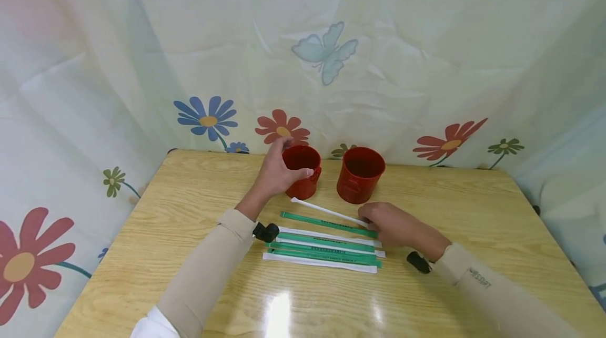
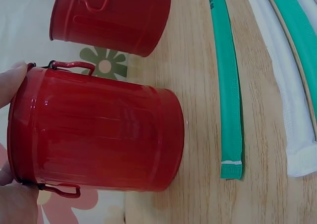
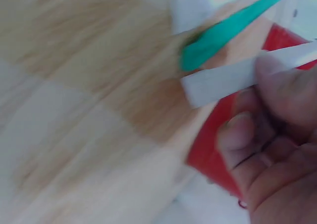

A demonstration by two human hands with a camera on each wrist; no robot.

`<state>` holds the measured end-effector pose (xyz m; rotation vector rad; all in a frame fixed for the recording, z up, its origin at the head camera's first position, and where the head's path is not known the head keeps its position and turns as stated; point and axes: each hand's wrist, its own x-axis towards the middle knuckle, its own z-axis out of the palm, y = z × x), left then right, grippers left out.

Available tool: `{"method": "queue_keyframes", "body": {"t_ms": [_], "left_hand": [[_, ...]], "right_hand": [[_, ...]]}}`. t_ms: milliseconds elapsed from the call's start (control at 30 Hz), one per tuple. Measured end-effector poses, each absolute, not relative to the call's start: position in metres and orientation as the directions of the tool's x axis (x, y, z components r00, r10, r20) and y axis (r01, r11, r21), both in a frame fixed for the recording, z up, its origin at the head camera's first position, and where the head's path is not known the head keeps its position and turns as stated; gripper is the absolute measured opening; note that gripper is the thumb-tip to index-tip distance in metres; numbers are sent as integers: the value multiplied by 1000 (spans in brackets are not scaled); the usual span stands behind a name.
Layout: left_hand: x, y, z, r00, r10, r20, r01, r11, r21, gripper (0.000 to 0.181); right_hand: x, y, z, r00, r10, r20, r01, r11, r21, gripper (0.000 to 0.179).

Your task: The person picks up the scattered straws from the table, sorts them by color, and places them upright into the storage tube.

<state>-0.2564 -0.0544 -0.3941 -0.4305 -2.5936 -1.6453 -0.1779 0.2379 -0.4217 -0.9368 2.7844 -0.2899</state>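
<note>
My left hand [image 1: 276, 171] grips a small red metal bucket [image 1: 303, 189] across its rim, thumb at the near side and fingers at the far side. Small side handles show on this bucket [image 2: 99, 130] in the left wrist view. Between thumb and fingers, my right hand [image 1: 390, 223] pinches a long, narrow white packet [image 1: 326, 211] close to its right end. That white packet [image 3: 218, 84] slants over the table in the blurred right wrist view. Just nearer than it lies a green packet [image 1: 322, 223] with dark print.
A second red bucket [image 1: 356, 188] stands upright to the right of the held one. Several more white and green packets lie side by side on the wooden table [image 1: 199, 285], the nearest a white packet [image 1: 319, 263]. A flowered curtain [image 1: 227, 54] hangs behind the table.
</note>
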Motion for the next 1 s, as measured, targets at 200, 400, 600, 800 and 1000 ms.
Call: {"method": "queue_keyframes", "body": {"t_ms": [200, 400, 600, 800, 1000], "left_hand": [[-255, -55, -393, -966, 190, 175, 240, 413, 879, 89], [-256, -53, -393, -962, 210, 176, 249, 403, 880, 90], [-255, -52, -392, -966, 195, 171, 239, 416, 877, 90], [-255, -51, -393, -962, 213, 171, 247, 412, 877, 89], [-255, -52, -393, -961, 211, 179, 251, 396, 883, 90]], "right_hand": [[-174, 247, -421, -766, -642, -9, -609, 731, -307, 22], [-168, 240, -411, -781, -612, 120, -591, 665, -457, 19], [-174, 219, -395, -782, -581, 224, -591, 580, -561, 17], [-184, 201, -375, -789, -534, 303, -584, 501, -639, 12], [-199, 183, -357, -788, -498, 362, -597, 474, -647, 9]]}}
